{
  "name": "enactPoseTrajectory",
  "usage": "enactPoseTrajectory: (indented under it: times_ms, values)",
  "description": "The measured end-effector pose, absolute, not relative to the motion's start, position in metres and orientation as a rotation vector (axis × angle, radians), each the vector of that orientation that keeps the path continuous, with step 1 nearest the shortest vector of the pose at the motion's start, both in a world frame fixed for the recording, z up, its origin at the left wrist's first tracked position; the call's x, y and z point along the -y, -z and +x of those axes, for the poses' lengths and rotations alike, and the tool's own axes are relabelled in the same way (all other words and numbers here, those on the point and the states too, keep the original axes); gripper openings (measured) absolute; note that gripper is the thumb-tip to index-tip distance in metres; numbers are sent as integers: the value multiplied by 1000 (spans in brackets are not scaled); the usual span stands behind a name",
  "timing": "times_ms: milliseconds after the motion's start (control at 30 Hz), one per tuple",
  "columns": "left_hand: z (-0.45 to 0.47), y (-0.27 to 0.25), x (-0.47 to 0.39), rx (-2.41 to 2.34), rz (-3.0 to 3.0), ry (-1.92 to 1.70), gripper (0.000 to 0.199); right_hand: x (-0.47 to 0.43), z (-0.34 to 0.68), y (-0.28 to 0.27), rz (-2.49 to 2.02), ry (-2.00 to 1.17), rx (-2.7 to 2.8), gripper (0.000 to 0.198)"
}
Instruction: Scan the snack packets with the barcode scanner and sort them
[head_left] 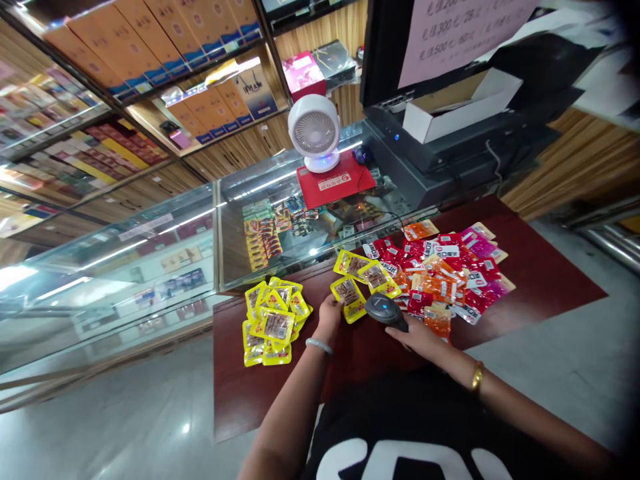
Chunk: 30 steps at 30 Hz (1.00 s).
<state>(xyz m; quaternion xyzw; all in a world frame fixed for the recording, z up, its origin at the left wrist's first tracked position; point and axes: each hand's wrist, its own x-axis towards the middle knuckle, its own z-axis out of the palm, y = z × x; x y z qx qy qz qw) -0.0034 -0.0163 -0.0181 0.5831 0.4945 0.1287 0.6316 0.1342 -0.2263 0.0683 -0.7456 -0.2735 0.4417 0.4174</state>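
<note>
My left hand (pixel 330 316) is closed on the edge of a yellow snack packet (pixel 347 292), which lies partly over another yellow packet (pixel 355 311). In my right hand (pixel 411 333) is a dark handheld barcode scanner (pixel 384 309), its head pointing left towards those packets. Two more yellow packets (pixel 379 276) lie just beyond, touching the mixed pile. To the left of my left hand is a heap of yellow packets (pixel 277 326). A pile of red, orange and pink packets (pixel 440 283) spreads behind and right of the scanner.
The packets lie on a dark red tabletop (pixel 300 387) against a glass display case (pixel 230 260). On the case stand a white fan (pixel 315 127), a red mat (pixel 325 195) and a mouse (pixel 363 155). A monitor (pixel 385 53) and a white open box (pixel 460 107) are at the right back.
</note>
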Motion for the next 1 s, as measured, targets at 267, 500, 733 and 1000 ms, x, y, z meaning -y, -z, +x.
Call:
enactPoseTrajectory:
  times_ms: [267, 500, 733, 1000]
  values:
    - [-69, 11, 22, -1048, 1192, -372, 32, 185, 114, -79, -1803, -1161, 820, 48]
    - [-103, -3, 16, -1141, 1208, -438, 31, 172, 101, -76, -1747, -1208, 907, 44]
    - [-173, -36, -26, -1782, 1327, -582, 29, 180, 100, -69, -1734, -1208, 900, 45]
    - [-84, -34, -16, -1573, 1849, -518, 24, 196, 115, -69, -1773, -1126, 784, 48]
